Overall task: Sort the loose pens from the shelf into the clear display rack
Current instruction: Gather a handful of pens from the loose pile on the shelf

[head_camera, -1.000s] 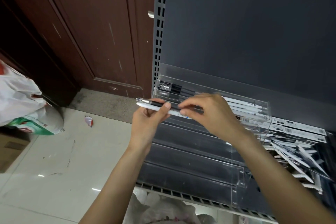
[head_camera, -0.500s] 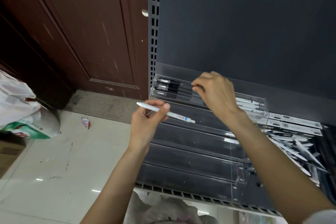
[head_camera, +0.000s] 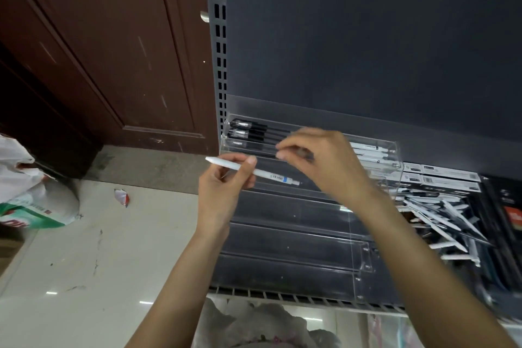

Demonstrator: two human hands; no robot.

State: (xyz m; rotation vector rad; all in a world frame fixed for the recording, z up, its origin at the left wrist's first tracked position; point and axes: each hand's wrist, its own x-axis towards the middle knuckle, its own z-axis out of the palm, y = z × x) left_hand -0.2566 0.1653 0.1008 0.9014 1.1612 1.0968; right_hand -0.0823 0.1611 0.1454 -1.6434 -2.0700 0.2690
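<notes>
1. Clear acrylic display rack point(head_camera: 296, 237) sits on the grey metal shelf point(head_camera: 282, 295); stepped tiers, near tiers look bare.
2. Far top tier holds black pens point(head_camera: 248, 129) at the left end and white pens point(head_camera: 372, 151) at the right end, all lying lengthwise.
3. Your left hand point(head_camera: 223, 192) pinches a white pen point(head_camera: 254, 171) between thumb and fingers, near its left tip; the pen lies roughly level in front of the rack's upper tiers, with a blue mark near its right end.
4. Your right hand point(head_camera: 319, 161) hovers over the top tiers, fingertips pinched together; blurred, something dark shows at the fingers, cannot tell if it's a pen held or one lying in the rack.
5. Loose pens point(head_camera: 440, 220), mostly white, are piled on the shelf to the right of the rack.
6. White pen boxes point(head_camera: 440, 178) lie just beyond that pile.
7. Left side: brown wooden door point(head_camera: 99, 51), pale tile floor point(head_camera: 99, 263), white plastic bag point(head_camera: 25, 195), small paper scrap point(head_camera: 122, 197) on the floor.
</notes>
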